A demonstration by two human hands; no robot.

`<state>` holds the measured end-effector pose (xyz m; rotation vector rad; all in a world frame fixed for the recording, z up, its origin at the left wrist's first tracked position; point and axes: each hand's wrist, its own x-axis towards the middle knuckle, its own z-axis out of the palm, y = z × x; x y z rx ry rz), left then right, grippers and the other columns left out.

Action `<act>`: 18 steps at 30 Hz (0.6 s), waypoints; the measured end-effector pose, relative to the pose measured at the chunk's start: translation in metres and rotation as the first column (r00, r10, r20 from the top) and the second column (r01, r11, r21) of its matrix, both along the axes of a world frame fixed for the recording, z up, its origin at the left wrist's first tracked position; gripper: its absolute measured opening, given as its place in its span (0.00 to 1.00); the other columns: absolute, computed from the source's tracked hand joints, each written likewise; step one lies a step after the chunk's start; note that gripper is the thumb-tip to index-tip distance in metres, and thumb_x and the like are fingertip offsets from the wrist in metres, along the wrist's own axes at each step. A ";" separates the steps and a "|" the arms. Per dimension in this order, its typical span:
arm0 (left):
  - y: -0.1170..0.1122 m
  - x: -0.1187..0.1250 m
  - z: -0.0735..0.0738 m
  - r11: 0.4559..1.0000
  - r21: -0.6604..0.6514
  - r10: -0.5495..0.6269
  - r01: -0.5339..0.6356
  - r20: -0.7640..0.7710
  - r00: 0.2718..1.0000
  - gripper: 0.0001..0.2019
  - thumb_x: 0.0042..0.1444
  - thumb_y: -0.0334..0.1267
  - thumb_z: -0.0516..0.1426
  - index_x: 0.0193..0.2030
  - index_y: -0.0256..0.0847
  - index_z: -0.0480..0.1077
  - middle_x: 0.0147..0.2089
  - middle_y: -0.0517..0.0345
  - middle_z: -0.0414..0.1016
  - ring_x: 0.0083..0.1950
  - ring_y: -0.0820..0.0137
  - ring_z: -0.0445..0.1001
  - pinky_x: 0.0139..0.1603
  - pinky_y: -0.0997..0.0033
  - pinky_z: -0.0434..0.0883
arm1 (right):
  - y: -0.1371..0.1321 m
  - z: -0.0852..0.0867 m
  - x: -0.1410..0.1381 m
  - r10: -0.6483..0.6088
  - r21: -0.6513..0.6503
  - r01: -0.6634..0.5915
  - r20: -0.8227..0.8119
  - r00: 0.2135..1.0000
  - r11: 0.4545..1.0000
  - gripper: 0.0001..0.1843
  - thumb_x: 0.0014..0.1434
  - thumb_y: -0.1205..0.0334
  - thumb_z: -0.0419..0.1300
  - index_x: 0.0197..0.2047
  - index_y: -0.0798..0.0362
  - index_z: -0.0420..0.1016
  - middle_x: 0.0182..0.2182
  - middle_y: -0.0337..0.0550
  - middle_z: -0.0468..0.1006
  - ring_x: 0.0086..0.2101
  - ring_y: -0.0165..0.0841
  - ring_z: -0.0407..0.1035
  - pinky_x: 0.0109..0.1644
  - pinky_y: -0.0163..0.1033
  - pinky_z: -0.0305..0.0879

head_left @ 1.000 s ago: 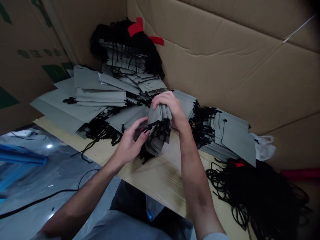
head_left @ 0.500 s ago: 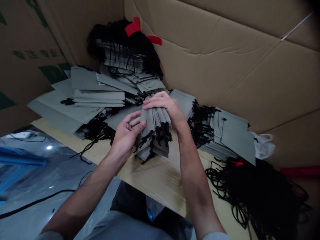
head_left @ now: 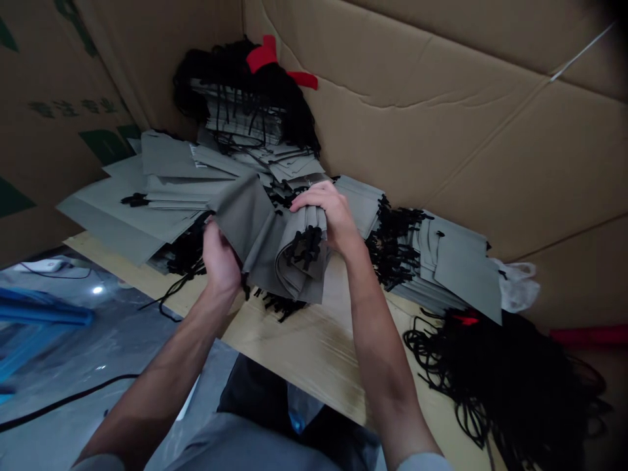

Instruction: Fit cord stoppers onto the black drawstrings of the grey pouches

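My right hand point(head_left: 330, 219) is closed over the top of a bundle of grey drawstring pouches point(head_left: 301, 261), holding it upright on the wooden table point(head_left: 299, 353). Black cords hang from the bundle's front. My left hand point(head_left: 220, 256) grips one grey pouch point(head_left: 243, 212) by its lower edge and has it pulled out to the left of the bundle, fanned flat.
More grey pouches lie in heaps at the back left point(head_left: 161, 190) and to the right point(head_left: 441, 261). A tangle of black cords point(head_left: 505, 386) fills the right table end. Cardboard walls point(head_left: 466, 131) close in behind. Another corded stack with red tape point(head_left: 245, 98) sits at the back.
My left hand went from picking at the front of the bundle to gripping one pouch and drawing it out leftward. The right hand kept holding the bundle.
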<state>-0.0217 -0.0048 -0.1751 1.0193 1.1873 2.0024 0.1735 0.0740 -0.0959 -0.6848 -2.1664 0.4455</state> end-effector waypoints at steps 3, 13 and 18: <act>-0.005 0.000 0.009 0.999 0.031 0.006 -0.009 0.102 0.995 0.43 0.60 0.82 0.47 0.57 0.47 0.77 0.53 0.50 0.85 0.69 0.52 0.76 0.63 0.51 0.81 | 0.007 -0.009 0.000 0.003 0.023 -0.004 0.043 0.999 1.000 0.18 0.52 0.71 0.60 0.41 0.47 0.87 0.44 0.41 0.87 0.51 0.45 0.73 0.58 0.50 0.73; -0.011 -0.003 0.004 0.994 -0.065 0.085 -0.091 -0.093 0.992 0.27 0.61 0.61 0.62 0.60 0.47 0.76 0.63 0.53 0.82 0.69 0.54 0.76 0.74 0.55 0.73 | 0.003 -0.003 -0.002 -0.060 0.008 0.060 0.093 0.994 0.998 0.17 0.48 0.73 0.63 0.39 0.47 0.85 0.42 0.42 0.86 0.50 0.45 0.73 0.59 0.50 0.73; -0.005 -0.019 -0.003 0.949 -0.027 0.287 -0.314 -0.339 0.896 0.14 0.67 0.41 0.59 0.57 0.45 0.75 0.64 0.53 0.79 0.69 0.58 0.73 0.77 0.56 0.66 | 0.003 -0.002 0.000 -0.089 -0.001 0.090 0.081 0.993 0.996 0.17 0.47 0.73 0.63 0.39 0.47 0.85 0.41 0.44 0.85 0.50 0.44 0.74 0.58 0.49 0.73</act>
